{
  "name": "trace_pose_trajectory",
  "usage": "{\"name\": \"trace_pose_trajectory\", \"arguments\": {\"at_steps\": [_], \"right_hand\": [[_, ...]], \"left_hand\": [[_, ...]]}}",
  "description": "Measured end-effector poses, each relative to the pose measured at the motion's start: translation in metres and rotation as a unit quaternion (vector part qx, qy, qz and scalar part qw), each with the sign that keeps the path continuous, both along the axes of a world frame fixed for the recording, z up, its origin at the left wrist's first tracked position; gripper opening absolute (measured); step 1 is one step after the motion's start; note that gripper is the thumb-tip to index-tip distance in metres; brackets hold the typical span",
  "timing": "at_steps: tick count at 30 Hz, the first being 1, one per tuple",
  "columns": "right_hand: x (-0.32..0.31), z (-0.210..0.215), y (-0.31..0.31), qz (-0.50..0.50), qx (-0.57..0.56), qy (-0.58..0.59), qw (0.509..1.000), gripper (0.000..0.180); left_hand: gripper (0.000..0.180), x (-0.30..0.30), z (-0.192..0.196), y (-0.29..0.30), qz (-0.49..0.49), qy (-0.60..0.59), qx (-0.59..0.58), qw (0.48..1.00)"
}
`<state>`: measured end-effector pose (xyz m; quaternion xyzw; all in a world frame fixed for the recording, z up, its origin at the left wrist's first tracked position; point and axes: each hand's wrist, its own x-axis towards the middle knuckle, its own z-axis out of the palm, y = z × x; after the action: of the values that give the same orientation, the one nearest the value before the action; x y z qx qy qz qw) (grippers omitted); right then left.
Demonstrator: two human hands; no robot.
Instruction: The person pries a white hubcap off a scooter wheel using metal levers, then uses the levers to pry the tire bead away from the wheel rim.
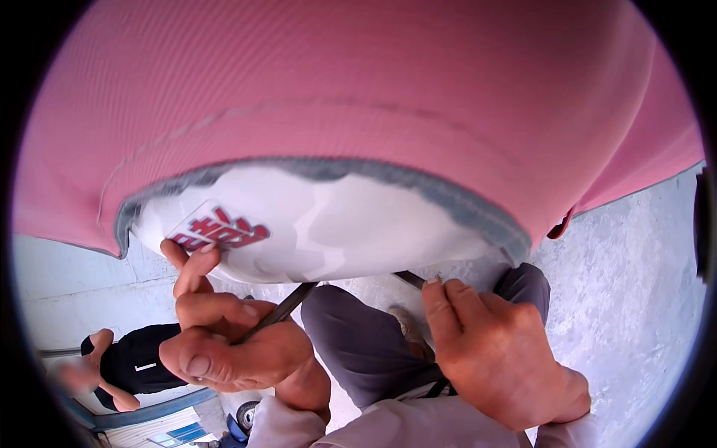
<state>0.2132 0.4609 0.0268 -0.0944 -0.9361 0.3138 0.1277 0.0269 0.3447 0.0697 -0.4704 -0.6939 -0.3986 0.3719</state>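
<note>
Pink fabric (358,67) with a ragged grey edge (388,172) spreads over a white, glossy curved panel (336,224). A red-lettered sticker (231,228) is on the panel's left part. My left hand (239,343) is curled round a dark, flat strip (287,305), with its fingertips at the sticker's lower edge. On the other side, my right hand (500,351) is closed, knuckles up, at the end of a dark strip (408,279). Both strips run up under the panel's lower edge. Whether they are one piece is hidden.
My legs in dark grey trousers (358,343) are below the panel, over a pale concrete floor (620,299). At the lower left a person in black clothes (142,358) is near a wall, and a wheeled vehicle (245,414) stands close by. A dark object (702,224) is at the right rim.
</note>
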Motion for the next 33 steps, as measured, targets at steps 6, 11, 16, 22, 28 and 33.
{"name": "trace_pose_trajectory", "arguments": {"at_steps": [6, 11, 16, 22, 28, 33], "right_hand": [[0.005, 0.005, -0.059, -0.109, 0.057, 0.0, 0.992, 0.047], [0.01, 0.001, -0.065, -0.109, 0.075, -0.024, 0.991, 0.044], [0.009, 0.009, -0.06, -0.106, 0.061, 0.004, 0.992, 0.043], [0.01, 0.0, -0.067, -0.112, 0.083, -0.011, 0.99, 0.046], [0.006, -0.005, -0.046, -0.1, 0.081, 0.026, 0.991, 0.022], [0.006, -0.008, -0.031, -0.075, 0.073, 0.019, 0.994, 0.013]], "left_hand": [[0.049, 0.015, 0.0, 0.006, 0.012, -0.049, 0.027, 0.998], [0.05, 0.054, 0.021, 0.008, -0.053, -0.203, 0.185, 0.96], [0.046, 0.049, 0.018, 0.015, -0.1, -0.181, 0.052, 0.977], [0.043, 0.05, 0.012, 0.021, -0.136, -0.233, 0.011, 0.963], [0.026, 0.042, -0.025, 0.011, -0.239, -0.302, -0.101, 0.917], [0.043, 0.062, -0.025, 0.006, -0.205, -0.28, -0.122, 0.93]]}}
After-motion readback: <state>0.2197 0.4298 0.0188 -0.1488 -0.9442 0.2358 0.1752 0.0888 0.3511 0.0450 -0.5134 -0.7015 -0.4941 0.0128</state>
